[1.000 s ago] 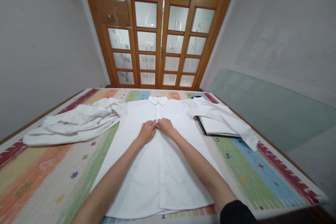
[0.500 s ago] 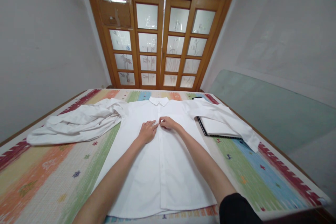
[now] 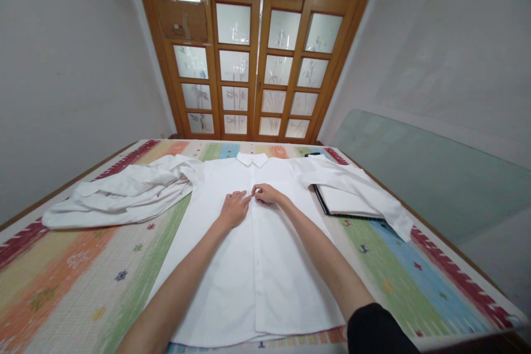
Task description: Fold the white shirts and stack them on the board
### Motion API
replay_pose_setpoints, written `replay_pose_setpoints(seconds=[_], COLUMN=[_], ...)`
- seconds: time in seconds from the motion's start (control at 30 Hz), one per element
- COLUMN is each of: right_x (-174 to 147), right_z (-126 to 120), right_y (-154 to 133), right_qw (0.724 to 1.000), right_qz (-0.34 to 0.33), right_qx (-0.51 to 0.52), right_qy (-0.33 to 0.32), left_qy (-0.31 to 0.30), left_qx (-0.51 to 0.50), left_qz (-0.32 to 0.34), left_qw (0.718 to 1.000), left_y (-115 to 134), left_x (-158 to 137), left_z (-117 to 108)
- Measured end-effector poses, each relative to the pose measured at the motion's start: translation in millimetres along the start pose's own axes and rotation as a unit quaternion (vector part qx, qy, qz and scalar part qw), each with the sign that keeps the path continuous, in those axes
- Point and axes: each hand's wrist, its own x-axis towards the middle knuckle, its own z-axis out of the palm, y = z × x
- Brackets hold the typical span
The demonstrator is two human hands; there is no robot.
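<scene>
Monitoring remotely, I note right hand [image 3: 266, 193] loosened to a half-curl, left hand [image 3: 234, 209] half-spread; whether either grips, I cannot tell. Beneath lies the white collared fabric shirt [image 3: 232, 276], flat; handling seemingly stays mid-front.

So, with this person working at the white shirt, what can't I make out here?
All in the head view:
Whether the right hand grips a button on the white shirt: too small, and its fingers hide it.
The dark-edged pad's covered part: under the shirt's sleeve.
What the black object is: too small.
The rest of the left arm: cut off by the bottom edge.
</scene>
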Motion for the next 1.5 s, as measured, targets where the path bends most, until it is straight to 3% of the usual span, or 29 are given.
replay_pose_setpoints(seconds=[0.37,0.7,1.13,1.23,1.33,1.43,1.5], right_x=[17,14,10,2,-6,-11,-14], right_z=[-9,-9,-7,-2,10,28,41], right_y=[-3,1,-2,-3,-6,-13,-20], right_qw=[0.995,0.990,0.993,0.999,0.991,0.947,0.915], right_qz=[0.057,0.056,0.035,0.028,0.003,0.005,0.030], right_qx=[0.039,0.101,0.081,0.033,-0.098,-0.279,-0.370], right_qy=[-0.078,-0.082,-0.072,-0.010,0.094,0.157,0.160], left_qy=[0.001,-0.009,-0.008,0.002,0.018,0.037,0.038], left_qx=[-0.001,-0.054,-0.062,-0.081,-0.109,-0.119,-0.115], left_qz=[0.012,0.013,0.001,0.015,0.018,-0.011,-0.026], left_qw=[1.000,0.998,0.998,0.997,0.994,0.992,0.992], left_y=[0,1,2,1,0,-1,-1], left_x=[0,0,1,0,-2,-4,-5], left_z=[-1,-3,-4,-3,-2,-2,-4])
